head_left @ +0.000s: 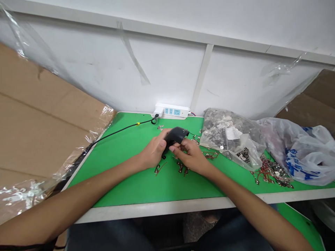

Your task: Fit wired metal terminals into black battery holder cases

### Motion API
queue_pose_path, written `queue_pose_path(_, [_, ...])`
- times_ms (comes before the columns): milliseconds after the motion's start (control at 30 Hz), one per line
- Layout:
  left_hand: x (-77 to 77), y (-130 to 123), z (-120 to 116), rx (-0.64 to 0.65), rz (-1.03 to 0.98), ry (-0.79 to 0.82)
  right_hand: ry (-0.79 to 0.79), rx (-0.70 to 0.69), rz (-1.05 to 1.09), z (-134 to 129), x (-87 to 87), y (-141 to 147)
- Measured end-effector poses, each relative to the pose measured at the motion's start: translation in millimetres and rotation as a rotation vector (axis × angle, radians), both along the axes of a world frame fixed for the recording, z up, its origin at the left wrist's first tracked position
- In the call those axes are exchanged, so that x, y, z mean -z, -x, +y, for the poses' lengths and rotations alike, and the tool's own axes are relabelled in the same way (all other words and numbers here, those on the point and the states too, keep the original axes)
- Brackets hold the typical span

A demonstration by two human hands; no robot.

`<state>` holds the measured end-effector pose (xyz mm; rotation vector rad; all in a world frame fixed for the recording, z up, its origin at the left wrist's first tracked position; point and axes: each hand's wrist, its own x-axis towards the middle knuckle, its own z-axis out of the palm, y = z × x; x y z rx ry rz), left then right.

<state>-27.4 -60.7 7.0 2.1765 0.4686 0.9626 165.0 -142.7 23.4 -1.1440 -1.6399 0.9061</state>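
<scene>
A dark curved plastic shell [176,134] is held above the green tabletop, its hollow side facing down and toward me. My left hand [155,150] is closed around its left end, with the thumb along the near edge. At the shell's right end, my right hand [190,153] has thumb and fingers drawn together under the rim; what is between those fingertips is too small to make out. Below the hands lie small metal contact pieces [180,166] and, to their left, another metal piece with a thin red wire [159,168].
A white power strip [174,111] with a black cable [120,129] stands against the wall. On the right are a clear bag of metal parts [222,134], a pile of wired metal parts [274,172] and a white plastic bag [311,157]. Cardboard [47,132] flanks the left edge.
</scene>
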Motion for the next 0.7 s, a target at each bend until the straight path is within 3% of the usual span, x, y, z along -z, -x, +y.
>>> queue_pose_path(367, [0.3,1.0,-4.1,-0.033,0.056,0.053,0.133,-0.038,0.152,-0.2,8.8,2.2])
queue_pose_path(700, [-4.5,-0.7,-7.3,-0.021,0.057,0.025,0.152,-0.035,0.187,-2.1,9.0,4.6])
